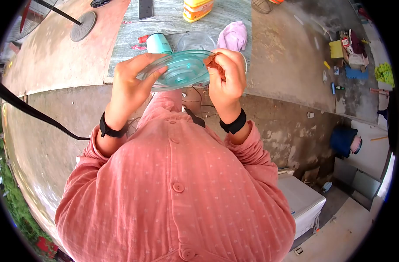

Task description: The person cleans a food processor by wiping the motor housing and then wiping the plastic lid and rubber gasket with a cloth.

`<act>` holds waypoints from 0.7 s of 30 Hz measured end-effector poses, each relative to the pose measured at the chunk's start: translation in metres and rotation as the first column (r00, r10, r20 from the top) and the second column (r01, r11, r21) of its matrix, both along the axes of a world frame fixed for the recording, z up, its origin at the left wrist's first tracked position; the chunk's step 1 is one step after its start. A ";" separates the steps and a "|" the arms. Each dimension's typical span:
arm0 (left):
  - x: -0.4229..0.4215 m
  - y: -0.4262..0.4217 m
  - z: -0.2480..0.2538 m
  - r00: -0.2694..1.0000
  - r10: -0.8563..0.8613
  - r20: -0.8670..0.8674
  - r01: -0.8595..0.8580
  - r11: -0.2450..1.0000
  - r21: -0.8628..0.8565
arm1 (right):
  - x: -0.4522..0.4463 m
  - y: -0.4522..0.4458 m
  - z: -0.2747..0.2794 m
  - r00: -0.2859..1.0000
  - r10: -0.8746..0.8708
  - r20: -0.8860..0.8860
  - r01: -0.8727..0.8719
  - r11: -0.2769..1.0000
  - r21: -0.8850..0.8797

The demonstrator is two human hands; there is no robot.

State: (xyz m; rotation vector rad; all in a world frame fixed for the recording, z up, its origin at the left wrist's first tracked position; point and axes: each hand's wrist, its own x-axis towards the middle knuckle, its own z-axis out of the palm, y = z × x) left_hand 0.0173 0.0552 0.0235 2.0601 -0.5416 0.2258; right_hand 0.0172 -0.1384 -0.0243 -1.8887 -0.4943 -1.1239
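My left hand (135, 81) grips the left edge of a clear teal round lid (182, 70), its thumb on the near side. The lid is tilted, and ringed ridges show on its face. My right hand (229, 76) is closed round a crumpled brown cloth (216, 66), which touches the lid's right rim. Just beyond the lid, a clear bowl (197, 40) and a mint-green cup (158, 43) are on the table (134, 32). A lilac cloth (233, 36) lies bunched near my right hand.
Toward the table's far side are a dark phone (146, 8) and a yellow-orange container (197, 9). A round stand base (83, 26) is on the floor at left. At lower right stands a white appliance (300, 198); boxes and clutter (352, 50) lie far right.
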 end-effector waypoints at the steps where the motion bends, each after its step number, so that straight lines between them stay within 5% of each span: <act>1: 0.000 -0.003 -0.002 1.000 -0.001 -0.002 0.001 1.000 0.001 | 0.000 0.002 0.003 0.999 0.049 0.017 -0.049 0.999 -0.016; 3: 0.001 -0.009 -0.010 0.976 -0.151 -0.159 0.144 0.988 -0.051 | 0.001 0.014 0.005 0.984 0.145 0.105 -0.126 0.977 -0.170; 9: -0.008 -0.013 -0.012 0.998 -0.035 -0.055 0.036 0.999 0.008 | 0.003 0.004 0.007 0.972 0.167 0.165 -0.127 0.966 -0.226; 11: -0.010 -0.014 -0.009 0.983 0.028 -0.183 -0.066 0.977 -0.205 | 0.000 -0.005 0.000 0.996 0.086 -0.003 -0.086 0.996 -0.018; 12: -0.008 -0.011 -0.010 0.989 0.117 -0.093 -0.139 0.951 -0.277 | 0.003 -0.007 -0.008 0.998 0.051 -0.044 -0.044 0.987 0.153; 15: -0.006 -0.008 -0.010 0.993 0.111 0.026 -0.102 0.966 -0.240 | -0.002 -0.005 -0.019 0.995 0.048 -0.089 -0.025 0.970 0.243; 19: -0.011 -0.010 -0.023 0.975 0.001 -0.220 -0.101 0.889 -0.446 | -0.001 -0.004 -0.007 0.999 -0.054 -0.006 0.054 0.976 0.212; 21: -0.002 -0.006 -0.016 0.972 -0.011 -0.233 -0.074 0.932 -0.355 | -0.001 -0.013 0.001 0.998 -0.037 -0.052 0.041 0.996 0.074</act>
